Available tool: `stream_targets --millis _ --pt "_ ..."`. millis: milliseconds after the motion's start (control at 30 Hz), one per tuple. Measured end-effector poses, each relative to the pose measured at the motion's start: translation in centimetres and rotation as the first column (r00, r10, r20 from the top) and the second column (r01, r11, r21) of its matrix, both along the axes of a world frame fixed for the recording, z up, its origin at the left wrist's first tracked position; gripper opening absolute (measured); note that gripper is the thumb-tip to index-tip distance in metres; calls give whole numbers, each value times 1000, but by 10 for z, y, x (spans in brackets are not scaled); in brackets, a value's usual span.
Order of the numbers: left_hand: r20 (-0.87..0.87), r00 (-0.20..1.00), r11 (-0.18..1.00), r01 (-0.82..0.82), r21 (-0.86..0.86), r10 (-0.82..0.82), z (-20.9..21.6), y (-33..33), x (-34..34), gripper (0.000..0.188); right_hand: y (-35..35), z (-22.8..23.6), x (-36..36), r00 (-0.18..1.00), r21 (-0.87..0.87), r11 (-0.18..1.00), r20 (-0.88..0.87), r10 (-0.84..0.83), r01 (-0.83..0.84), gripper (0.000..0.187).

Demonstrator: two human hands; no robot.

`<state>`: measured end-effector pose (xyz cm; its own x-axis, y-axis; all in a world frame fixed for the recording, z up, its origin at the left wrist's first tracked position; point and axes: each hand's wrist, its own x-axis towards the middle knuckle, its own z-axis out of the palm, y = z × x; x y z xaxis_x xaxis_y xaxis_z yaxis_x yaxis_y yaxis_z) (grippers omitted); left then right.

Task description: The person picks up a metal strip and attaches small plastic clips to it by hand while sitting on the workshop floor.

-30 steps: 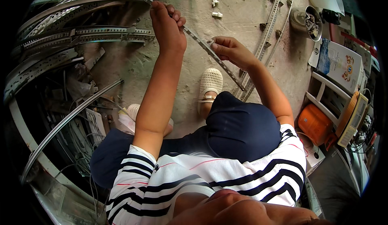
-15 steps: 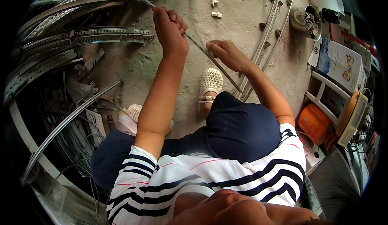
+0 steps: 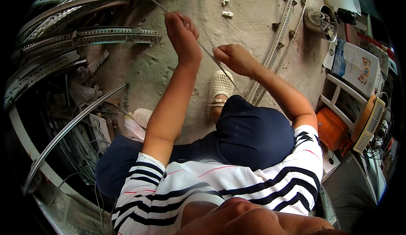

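A long, thin metal strip [image 3: 205,49] runs slantwise from the upper left down toward my right knee. My left hand [image 3: 182,30] is closed around its middle, knuckles up. Just to the right of the strip is my right hand [image 3: 237,60], its fingers curled under and its thumb tip close against the strip. Whether it grips anything is hidden by the back of the hand. The strip's lower end comes down over my right shoe [image 3: 220,84], near the knee of my dark trousers [image 3: 256,133].
Slotted metal rails [image 3: 105,34] lie piled at the left, beside a curved metal tube [image 3: 72,129]. Two long rails [image 3: 275,45] rest on the floor to the right. Two small white fittings [image 3: 227,13] lie ahead. A metal pot [image 3: 327,23], a carton [image 3: 359,66] and an orange container [image 3: 330,127] stand at right.
My left hand has moved slightly right and nearer with the strip, whose lower end now reaches less far right. My right hand has shifted a little left, its thumb closer to the strip.
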<state>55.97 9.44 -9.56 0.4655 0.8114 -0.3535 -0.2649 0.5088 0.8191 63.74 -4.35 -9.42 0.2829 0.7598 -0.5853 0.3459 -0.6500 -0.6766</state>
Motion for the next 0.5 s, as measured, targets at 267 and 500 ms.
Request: stream_targets --millis 267,500 --pt "49 996 995 -76 -67 79 -2 3 -2 46 -4 -10 -10 961 327 945 262 -91 1 36" --pt "-29 988 988 -153 -6 153 9 -1 4 45 -7 -3 -12 886 431 900 441 -142 -70 34"
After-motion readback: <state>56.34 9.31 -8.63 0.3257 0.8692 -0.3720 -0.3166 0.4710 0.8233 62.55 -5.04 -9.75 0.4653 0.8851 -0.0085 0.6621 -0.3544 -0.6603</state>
